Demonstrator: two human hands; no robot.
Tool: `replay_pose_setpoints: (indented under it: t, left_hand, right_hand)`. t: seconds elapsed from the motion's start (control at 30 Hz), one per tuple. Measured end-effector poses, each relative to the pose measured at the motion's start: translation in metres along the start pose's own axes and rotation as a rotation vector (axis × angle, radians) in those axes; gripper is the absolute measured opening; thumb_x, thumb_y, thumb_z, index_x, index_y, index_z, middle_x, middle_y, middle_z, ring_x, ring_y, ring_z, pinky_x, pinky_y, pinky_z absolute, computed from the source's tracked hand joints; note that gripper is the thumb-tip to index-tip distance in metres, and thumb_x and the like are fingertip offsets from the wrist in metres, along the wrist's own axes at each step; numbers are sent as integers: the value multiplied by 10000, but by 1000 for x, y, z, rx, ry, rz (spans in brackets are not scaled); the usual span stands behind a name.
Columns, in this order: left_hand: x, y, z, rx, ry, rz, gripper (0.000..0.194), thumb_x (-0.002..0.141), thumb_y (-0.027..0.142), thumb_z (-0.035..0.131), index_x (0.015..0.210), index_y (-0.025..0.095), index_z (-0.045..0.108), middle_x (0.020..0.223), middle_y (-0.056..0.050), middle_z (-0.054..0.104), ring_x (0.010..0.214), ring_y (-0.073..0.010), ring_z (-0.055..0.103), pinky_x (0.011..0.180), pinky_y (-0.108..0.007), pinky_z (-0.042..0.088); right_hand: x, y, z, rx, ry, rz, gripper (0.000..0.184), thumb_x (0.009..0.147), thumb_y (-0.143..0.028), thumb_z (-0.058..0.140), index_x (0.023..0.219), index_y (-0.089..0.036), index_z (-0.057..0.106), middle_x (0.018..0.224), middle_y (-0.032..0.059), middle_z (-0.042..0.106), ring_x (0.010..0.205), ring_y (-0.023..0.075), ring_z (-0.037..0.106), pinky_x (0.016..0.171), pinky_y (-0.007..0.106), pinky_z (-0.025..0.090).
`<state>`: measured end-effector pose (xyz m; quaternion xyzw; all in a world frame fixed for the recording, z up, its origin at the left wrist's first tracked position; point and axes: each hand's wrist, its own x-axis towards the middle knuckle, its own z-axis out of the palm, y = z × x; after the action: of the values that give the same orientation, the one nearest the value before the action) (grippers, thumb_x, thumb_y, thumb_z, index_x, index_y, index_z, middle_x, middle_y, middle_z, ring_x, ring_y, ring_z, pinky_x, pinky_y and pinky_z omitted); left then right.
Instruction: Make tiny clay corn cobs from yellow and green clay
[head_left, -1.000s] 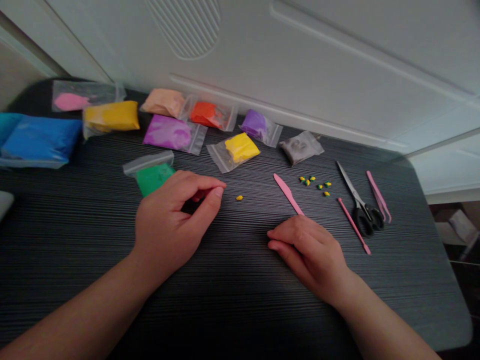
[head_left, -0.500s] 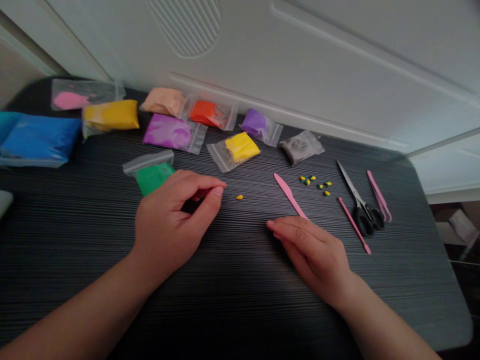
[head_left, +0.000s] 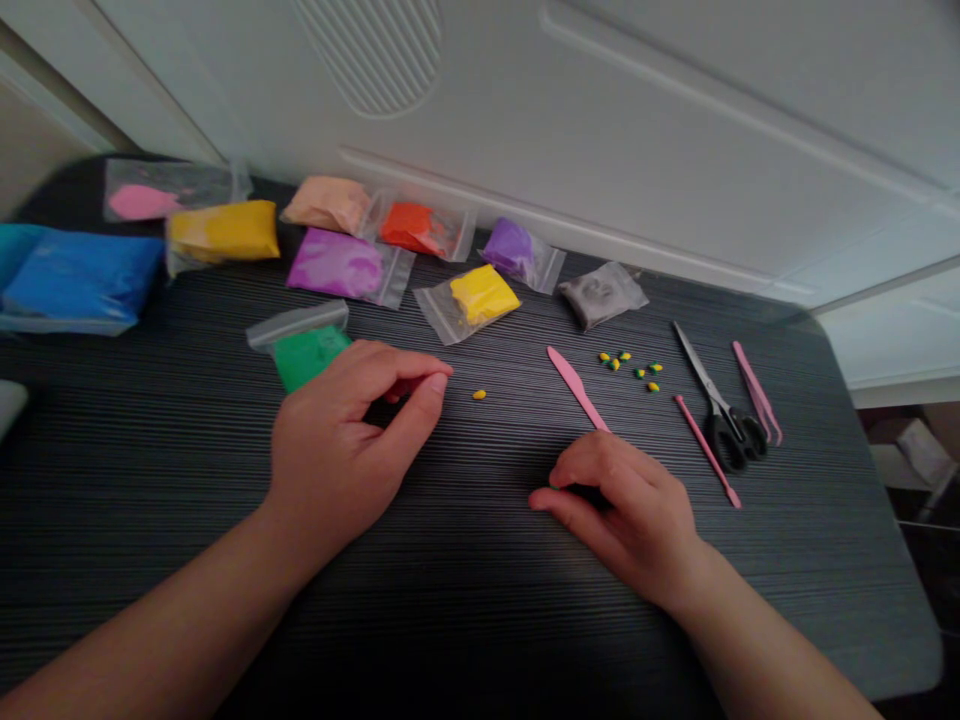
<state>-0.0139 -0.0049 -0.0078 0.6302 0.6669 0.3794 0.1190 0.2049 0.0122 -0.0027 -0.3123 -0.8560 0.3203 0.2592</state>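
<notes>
My left hand (head_left: 345, 430) rests over the table beside the green clay bag (head_left: 307, 355), thumb and forefinger pinched; anything between them is hidden. Just right of those fingertips lies a small yellow clay piece (head_left: 479, 395). Low over the table, my right hand (head_left: 626, 510) curls its forefinger towards the thumb, and a tiny green clay bit (head_left: 553, 487) shows between them. Beyond that hand is a pink plastic knife (head_left: 577, 387), its lower end by the knuckles. Several small yellow-and-green clay pieces (head_left: 616, 364) sit further right.
Black-handled scissors (head_left: 724, 410), pink tweezers (head_left: 756, 392) and a thin pink modelling tool (head_left: 707, 450) lie at the right. Bags of clay, including a yellow one (head_left: 484, 295), a grey one (head_left: 602, 295) and a large blue one (head_left: 82, 277), line the back and left, before a white panel (head_left: 600, 130).
My right hand's fingers have bent and its thumb has parted from them, so a green clay bit shows at the fingertips. My left hand and the yellow piece stay put.
</notes>
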Motion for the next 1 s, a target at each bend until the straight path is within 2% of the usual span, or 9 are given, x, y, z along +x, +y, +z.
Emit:
replay_pose_setpoints:
  t: [0.2,0.33,0.47,0.83,1.0]
  left_hand:
    - [0,1,-1,7,-7,6,89,764,186,561,837,190,612,787,17,612,703,-100,548,655,-224,402]
    - [1,1,0,6,-13,-4,90,763,189,562,837,193,613,777,20,608,695,-98,546,649,-223,402]
    - [0,1,0,-4,-2,-6,84,759,184,565,829,192,612,779,20,610,701,-98,548,652,-222,401]
    - [0,0,-1,-1,-4,6,85,758,192,565,827,191,614,781,11,612,712,-108,554,651,-228,404]
    - [0,0,-1,9,-12,-4,88,763,208,556,829,204,614,774,21,611,688,-109,554,642,-232,410]
  right_hand:
    - [1,1,-2,-37,3,-1,132,735,-164,639,829,-143,548,753,11,595,734,97,540,683,248,460]
    - [0,2,-1,-45,-7,-20,219,768,-58,558,972,-135,563,921,37,613,888,92,549,810,217,463]
    - [-1,1,0,-67,-26,-27,309,780,-21,510,1062,-140,552,1045,49,592,989,90,530,895,203,439]
    - [-1,2,1,-110,-64,-4,359,806,-34,456,1146,-145,490,1068,38,593,1025,79,510,934,189,397]
    - [0,3,2,-115,-49,3,329,807,-61,478,1122,-152,502,1042,36,604,993,84,529,905,198,418]
